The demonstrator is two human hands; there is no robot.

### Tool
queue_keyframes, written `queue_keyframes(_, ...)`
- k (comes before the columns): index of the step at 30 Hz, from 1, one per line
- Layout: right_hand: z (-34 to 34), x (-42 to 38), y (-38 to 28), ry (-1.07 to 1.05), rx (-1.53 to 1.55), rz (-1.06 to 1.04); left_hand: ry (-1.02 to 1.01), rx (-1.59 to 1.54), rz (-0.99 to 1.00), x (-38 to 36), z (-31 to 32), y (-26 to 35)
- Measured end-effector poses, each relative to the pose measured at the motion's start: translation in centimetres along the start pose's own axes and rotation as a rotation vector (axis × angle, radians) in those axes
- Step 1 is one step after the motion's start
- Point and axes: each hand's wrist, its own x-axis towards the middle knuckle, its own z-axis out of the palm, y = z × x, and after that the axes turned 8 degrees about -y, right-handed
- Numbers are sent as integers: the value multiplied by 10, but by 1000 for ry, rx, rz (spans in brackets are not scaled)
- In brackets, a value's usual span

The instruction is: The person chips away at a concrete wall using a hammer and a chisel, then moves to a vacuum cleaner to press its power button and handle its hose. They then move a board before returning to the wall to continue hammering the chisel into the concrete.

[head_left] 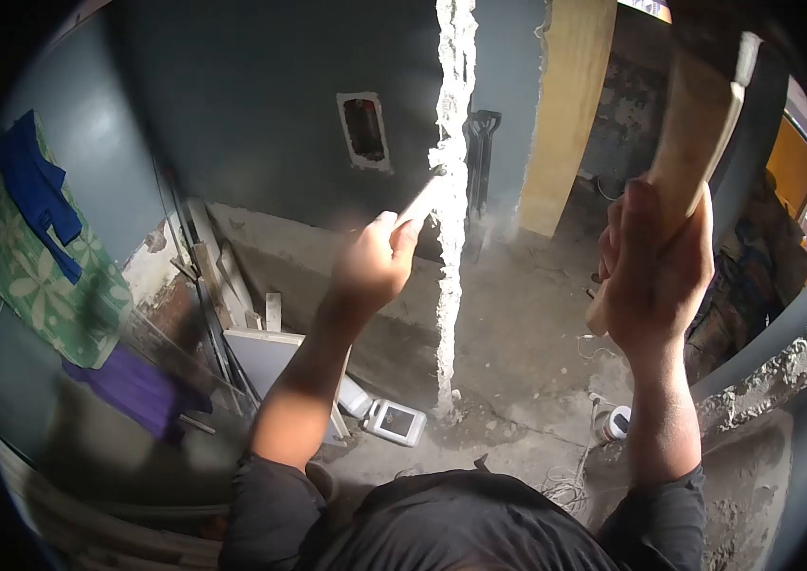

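My left hand (375, 262) is closed around a light-coloured chisel-like tool (419, 207), its dark tip touching the rough white edge (451, 124) that runs down the wall end. Raised at the right, my right hand (658, 257) grips a thick, pale wooden tool (694, 133), held upright near the camera. The top of that tool is dark and partly lost in shadow. A framed recess (363, 131) sits in the dark grey wall (251, 95) left of the rough edge.
Cloths (51, 257) hang at the left. Boards (218, 266) lean below the wall. A white container (395, 423) stands on the dusty floor (518, 333), with a round tub (613, 423) and tangled cord (565, 490) to the right. A broken low wall edge (775, 376) lies far right.
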Motion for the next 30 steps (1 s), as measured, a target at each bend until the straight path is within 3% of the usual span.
queue_keyframes(1, 4, -1, 8, -2, 5, 0, 25, 17, 5, 0, 2, -1)
queue_keyframes(3, 11, -10, 39, -241, -384, -234, 98, 130, -3, 3, 11, -6)
queue_keyframes(4, 16, -17, 52, -485, -384, 76, 72, 151, 8, 1, 12, -9)
queue_keyframes(5, 17, -22, 71, -633, -493, 108, 50, 172, 21, -1, 12, -10)
queue_keyframes(9, 6, -12, 21, -492, -412, 27, 6, 131, -71, 0, 8, 2)
queue_keyframes(11, 6, -5, 0, -308, -325, -103, 55, -13, 57, -1, 11, -6)
queue_keyframes(13, 10, 2, -8, -120, -183, -206, 6, -27, 46, -3, 7, -3)
queue_keyframes(14, 12, 2, -8, -96, -141, -150, 5, -27, 44, -2, 9, -5)
queue_keyframes(15, 15, 0, 2, -97, -140, -149, 57, -18, 59, -2, 13, -6)
queue_keyframes(16, 18, -5, 21, -255, -258, -60, 106, -8, 76, -3, 14, -3)
queue_keyframes(17, 20, -10, 37, -412, -375, 29, -3, 76, -62, -2, 9, 1)
queue_keyframes(18, 19, -10, 47, -647, -545, 210, 15, 68, -20, -2, 11, -7)
queue_keyframes(20, 14, -16, 50, -619, -524, 206, 77, 124, 58, -1, 20, -18)
queue_keyframes(22, 7, -15, 34, -614, -551, 190, 73, 95, 14, -4, 19, -11)
queue_keyframes(24, 7, -12, 24, -377, -399, 11, 24, 21, -89, -1, 15, -6)
queue_keyframes(25, 6, -9, 16, -298, -358, -81, 84, 23, 40, -3, 17, -9)
queue_keyframes(27, 14, -5, 7, -101, -250, -134, 46, 21, 61, -3, 15, -11)
queue_keyframes(29, 21, -6, 19, -76, -276, -222, 30, 36, 18, 1, 14, -7)
queue_keyframes(30, 23, -13, 40, -245, -354, -135, 18, 51, -25, 0, 13, -5)
